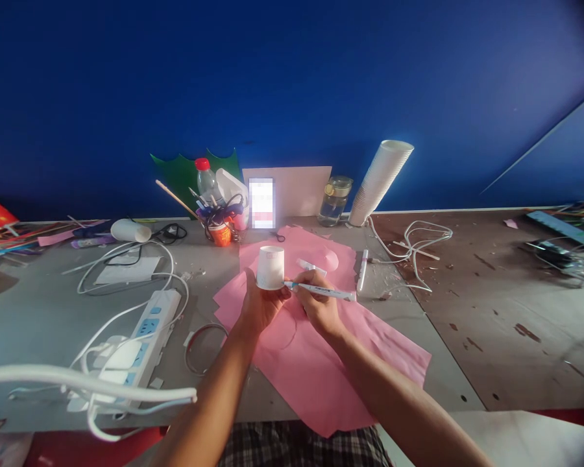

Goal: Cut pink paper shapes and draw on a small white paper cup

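Note:
A white paper cup point(270, 267) is held upside or upright over the pink paper point(311, 376); which way round I cannot tell. My left hand point(261, 305) grips it from below and the left side. My right hand point(318, 308) is closed round a white marker pen point(333, 293), whose tip points left at the lower side of the cup. Just beyond the right hand, a second white marker point(311, 267) and a round pink paper piece point(328, 259) lie on the sheet. Another marker point(363, 270) rests at the sheet's right edge.
A white power strip point(148, 337) with cables stands left, near a tape roll point(207, 350). Toward the wall are a pen-filled red cup point(220, 235), a blurred bright screen point(261, 203), a glass jar point(335, 202) and a leaning stack of paper cups point(382, 181). A white cable point(421, 240) lies coiled right.

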Demonstrator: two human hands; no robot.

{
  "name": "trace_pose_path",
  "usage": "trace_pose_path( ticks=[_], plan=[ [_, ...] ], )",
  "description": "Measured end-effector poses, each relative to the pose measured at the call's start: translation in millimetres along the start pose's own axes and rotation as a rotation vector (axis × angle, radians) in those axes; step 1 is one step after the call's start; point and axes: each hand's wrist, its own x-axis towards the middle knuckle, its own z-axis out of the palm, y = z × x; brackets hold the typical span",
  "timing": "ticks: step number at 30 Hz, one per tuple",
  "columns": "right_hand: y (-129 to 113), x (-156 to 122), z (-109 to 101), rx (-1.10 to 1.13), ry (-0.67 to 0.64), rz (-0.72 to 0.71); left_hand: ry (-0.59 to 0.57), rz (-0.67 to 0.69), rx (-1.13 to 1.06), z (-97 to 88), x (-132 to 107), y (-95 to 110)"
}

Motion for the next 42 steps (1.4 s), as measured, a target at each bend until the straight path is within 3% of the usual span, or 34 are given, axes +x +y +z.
trace_pose_path(
  ticks=[10,16,21,26,33,37,42],
  plan=[
    [3,-1,-2,-0.015,0.041,0.023,-0.024,0.015,0.027,-10.3,3,-4],
    [-1,0,-1,0.001,0.039,0.013,-0.075,0.01,0.02,-8.3,2,-4],
    [-4,1,-2,-0.008,0.049,-0.026,-0.042,0.006,-0.016,-7.2,1,-3],
    [4,-1,-2,0.004,-0.018,-0.093,-0.088,-0.036,-0.008,-9.1,1,-2],
    [7,-4,-1,0.055,-0.101,-0.074,-0.187,-0.119,-0.007,-8.5,-4,5],
    [5,-3,-1,0.055,-0.111,-0.097,-0.243,-0.086,-0.021,-5.4,-7,6],
    [4,-3,-1,0.066,-0.107,-0.085,-0.21,-0.026,-0.017,-4.1,-5,5]
  ],
)
